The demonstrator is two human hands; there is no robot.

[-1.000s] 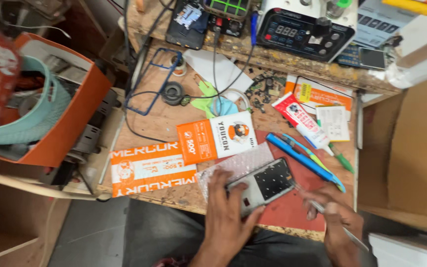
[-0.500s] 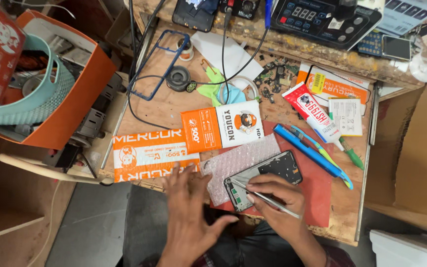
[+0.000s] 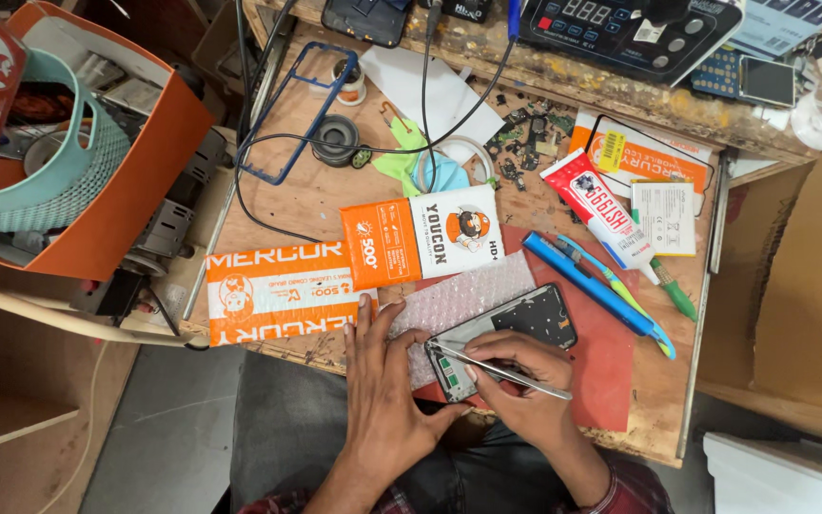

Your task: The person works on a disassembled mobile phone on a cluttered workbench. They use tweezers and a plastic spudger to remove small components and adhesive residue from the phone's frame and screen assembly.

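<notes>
Since half a second ago, we see the left hand (image 3: pixel 384 390) has dropped from the orange packets toward the bench's near edge, while the right hand (image 3: pixel 523 381) has stayed on the phone. One opened phone (image 3: pixel 506 335) lies face-down on one sheet of bubble wrap (image 3: pixel 459 303) at the near edge of the workbench (image 3: pixel 306 205), its lower end under the right hand's fingers. That right hand pinches one pair of metal tweezers (image 3: pixel 506 371), tips resting at the phone's lower end. The left hand lies open and flat, fingers spread, its fingertips touching the bubble wrap at the phone's 9 o'clock. One red mat (image 3: pixel 611 357) shows under the phone. At the phone's 11 o'clock we count two orange packets: one long orange-and-white packet (image 3: pixel 278 290) and one orange-and-white box (image 3: pixel 422 238). At 2 o'clock lie one blue pen-shaped tool (image 3: pixel 587 284) and one green toothbrush (image 3: pixel 663 290), with one red-and-white tube (image 3: pixel 587 209) beyond them. One blue phone frame (image 3: pixel 283 114) rests at 11 o'clock, far back. One orange bin (image 3: pixel 126 190) holding one teal basket (image 3: pixel 49 162) sits at 9 o'clock, off the bench.
</notes>
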